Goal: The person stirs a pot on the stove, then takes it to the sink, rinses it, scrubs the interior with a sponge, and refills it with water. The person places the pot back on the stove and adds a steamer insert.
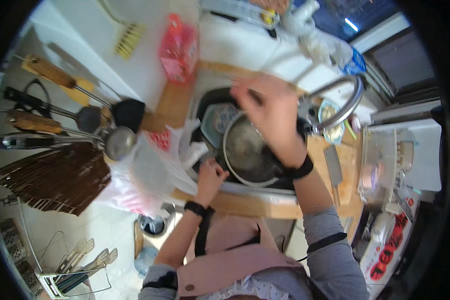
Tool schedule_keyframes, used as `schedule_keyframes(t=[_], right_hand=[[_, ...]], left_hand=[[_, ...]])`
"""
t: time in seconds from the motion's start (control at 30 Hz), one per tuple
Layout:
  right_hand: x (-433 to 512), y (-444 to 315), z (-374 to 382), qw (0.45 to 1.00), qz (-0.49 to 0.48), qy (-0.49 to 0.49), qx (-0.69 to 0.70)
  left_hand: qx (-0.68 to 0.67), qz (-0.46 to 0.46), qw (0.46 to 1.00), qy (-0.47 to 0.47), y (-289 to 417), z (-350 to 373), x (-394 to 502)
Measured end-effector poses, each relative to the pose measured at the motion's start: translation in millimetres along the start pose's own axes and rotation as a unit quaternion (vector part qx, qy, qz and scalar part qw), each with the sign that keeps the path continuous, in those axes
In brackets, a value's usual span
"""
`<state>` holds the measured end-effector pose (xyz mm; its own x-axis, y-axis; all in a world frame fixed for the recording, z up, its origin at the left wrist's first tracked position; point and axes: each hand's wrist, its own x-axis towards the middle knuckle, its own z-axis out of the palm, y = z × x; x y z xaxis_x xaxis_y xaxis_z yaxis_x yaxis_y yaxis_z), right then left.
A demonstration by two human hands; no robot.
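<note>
A kitchen sink with a dark basin (214, 98) lies before me. Inside it stands a round metal pot (243, 150) holding cloudy liquid. Part of the pot is hidden by my right hand (272, 112), which is raised over it and blurred. The fingers of that hand are loosely bent, with a gap between them and no object visible in it. A pale blue-green dish (211, 125) with something patterned on it sits beyond the pot's left side. My left hand (211, 180) is at the sink's near left corner, beside a white plastic bag (153, 161); its fingers are curled and their contents unclear.
A curved metal faucet (350, 105) arches at the sink's right. Further right, a cleaver (333, 168) lies on a wooden cutting board (347, 150), near a bowl of pale food (330, 120). Cooking utensils (60, 105) hang at left. A pink bottle (178, 52) stands behind the sink.
</note>
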<state>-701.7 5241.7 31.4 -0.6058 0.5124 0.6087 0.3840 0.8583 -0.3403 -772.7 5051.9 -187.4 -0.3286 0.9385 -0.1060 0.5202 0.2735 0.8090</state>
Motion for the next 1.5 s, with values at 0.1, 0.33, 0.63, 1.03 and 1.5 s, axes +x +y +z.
schedule_keyframes(t=[0.1,0.33,0.63,1.03,1.5], right_hand=[[-115,-21,1,0.988,-0.055,-0.143,-0.020],[-229,147,-4,0.940,0.208,-0.217,-0.161],[-225,288,45,0.789,0.374,-0.420,-0.248],[-147,234,-44,0.662,0.613,-0.254,0.348],[-63,110,-195,0.615,0.648,-0.082,0.442]], left_hand=[[-0.027,-0.039,0.998,0.034,-1,3,10],[-0.183,-0.286,0.936,-0.092,-17,25,41],[-0.380,-0.317,0.868,-0.050,-28,37,33],[-0.577,-0.320,0.743,0.116,-6,-47,31],[-0.594,-0.394,0.695,-0.096,37,-32,54]])
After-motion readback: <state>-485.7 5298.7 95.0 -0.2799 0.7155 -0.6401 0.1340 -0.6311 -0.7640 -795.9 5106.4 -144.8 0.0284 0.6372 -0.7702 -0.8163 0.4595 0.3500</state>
